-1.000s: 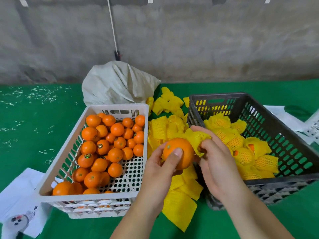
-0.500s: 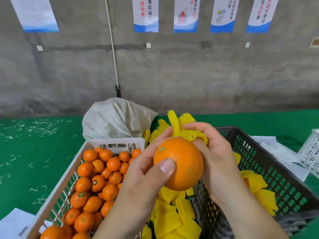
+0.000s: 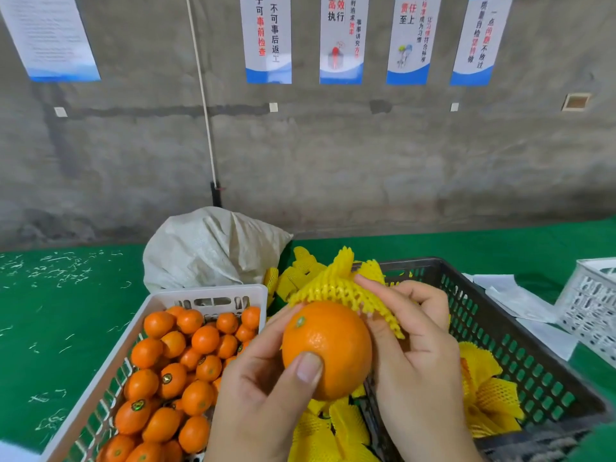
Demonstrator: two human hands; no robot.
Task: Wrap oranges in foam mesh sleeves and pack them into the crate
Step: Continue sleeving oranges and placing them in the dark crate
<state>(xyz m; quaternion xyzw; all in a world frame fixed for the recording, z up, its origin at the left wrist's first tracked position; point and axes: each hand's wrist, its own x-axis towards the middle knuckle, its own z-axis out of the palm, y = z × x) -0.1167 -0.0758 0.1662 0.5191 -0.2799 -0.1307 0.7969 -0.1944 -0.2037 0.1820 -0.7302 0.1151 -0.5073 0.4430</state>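
- Since half a second ago the foam mesh sleeve [image 3: 336, 288] has spread wider over the top of the held orange [image 3: 328, 348].
- One orange, gripped by the left hand [image 3: 266, 391], thumb on its front.
- The right hand [image 3: 413, 345] pinches the sleeve beside the orange.
- Left of the orange, the white crate [image 3: 206, 295] holds over twenty oranges.
- Right of it, the dark crate [image 3: 520, 345] holds several sleeved fruits.

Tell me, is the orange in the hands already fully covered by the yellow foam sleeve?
No, the yellow foam sleeve sits only over the far top of the orange, whose skin is mostly bare.
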